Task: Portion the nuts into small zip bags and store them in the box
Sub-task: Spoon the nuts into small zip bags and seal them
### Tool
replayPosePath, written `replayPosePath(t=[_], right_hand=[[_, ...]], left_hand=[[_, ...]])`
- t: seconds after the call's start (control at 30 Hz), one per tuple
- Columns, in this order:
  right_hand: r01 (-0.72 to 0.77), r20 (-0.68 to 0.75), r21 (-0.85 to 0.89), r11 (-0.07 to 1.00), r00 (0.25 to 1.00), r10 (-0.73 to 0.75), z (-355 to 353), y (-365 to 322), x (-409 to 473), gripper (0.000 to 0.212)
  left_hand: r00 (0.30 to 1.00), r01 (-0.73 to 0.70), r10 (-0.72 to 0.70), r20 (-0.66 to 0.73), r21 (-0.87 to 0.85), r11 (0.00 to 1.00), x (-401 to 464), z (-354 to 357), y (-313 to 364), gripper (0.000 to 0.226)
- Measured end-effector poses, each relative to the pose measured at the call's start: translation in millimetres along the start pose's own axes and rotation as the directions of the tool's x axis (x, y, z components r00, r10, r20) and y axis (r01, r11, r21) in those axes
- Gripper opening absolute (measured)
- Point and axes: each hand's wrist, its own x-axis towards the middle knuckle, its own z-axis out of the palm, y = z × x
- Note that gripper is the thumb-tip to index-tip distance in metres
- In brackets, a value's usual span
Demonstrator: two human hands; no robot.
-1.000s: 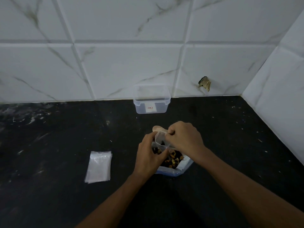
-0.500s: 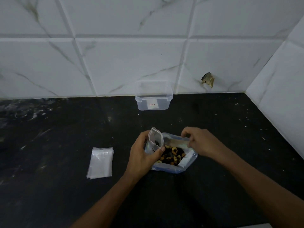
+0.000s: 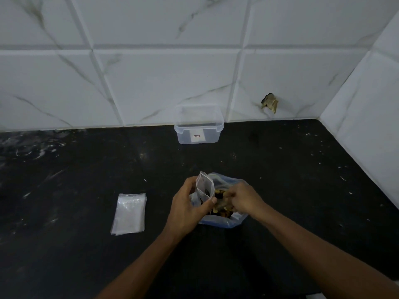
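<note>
1. The left hand (image 3: 190, 209) pinches a small zip bag (image 3: 204, 187) between thumb and fingers and holds it upright, mouth up, right at the edge of the large bag of nuts (image 3: 222, 203); this placing likely keeps the carry short, so nuts that slip fall back into the large bag.
2. The right hand (image 3: 241, 198) reaches into the large bag with fingers curled among the nuts; whether it actually holds any cannot be told.
3. The large bag sits on the dark surface (image 3: 302, 190), mouth spread wide, which leaves room for a hand.
4. A stack of spare zip bags (image 3: 129, 213) lies flat, left of the large bag, within the left hand's reach.
5. The clear box (image 3: 198, 126) stands open beyond the large bag, against the tiled wall (image 3: 151, 83), apparently empty, ready for finished portions.
</note>
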Motion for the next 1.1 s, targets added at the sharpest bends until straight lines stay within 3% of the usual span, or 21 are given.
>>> replayPosePath(t=[0.17,0.47,0.9,1.0,1.1], right_hand=[[-0.135,0.107,0.3,0.944,0.988,0.107,1.0,-0.9,0.3,0.019],[-0.194,0.14,0.525,0.829,0.98,0.141,-52.2,11.6,-22.3,0.013],[-0.058,0.003,0.549,0.834,0.998,0.067,-134.7,-17.7,-63.1,0.016],[0.011,-0.044,0.455,0.891,0.999,0.011,-133.7,-32.8,-66.6,0.015],[0.089,-0.125,0.244,0.966,0.99,-0.06,-122.8,-48.5,-69.5,0.013]], left_hand=[[1.0,0.011,-0.011,-0.016,0.006,1.0,-0.9,0.1,4.3,0.049],[0.999,-0.019,0.021,-0.044,0.03,0.999,5.0,-2.3,15.1,0.047],[0.992,-0.001,0.04,-0.124,0.3,0.954,20.8,7.2,6.8,0.05],[0.992,-0.011,0.051,-0.112,0.339,0.941,22.6,11.9,6.1,0.048],[0.994,-0.013,0.049,-0.095,0.349,0.937,22.2,16.3,6.0,0.047]])
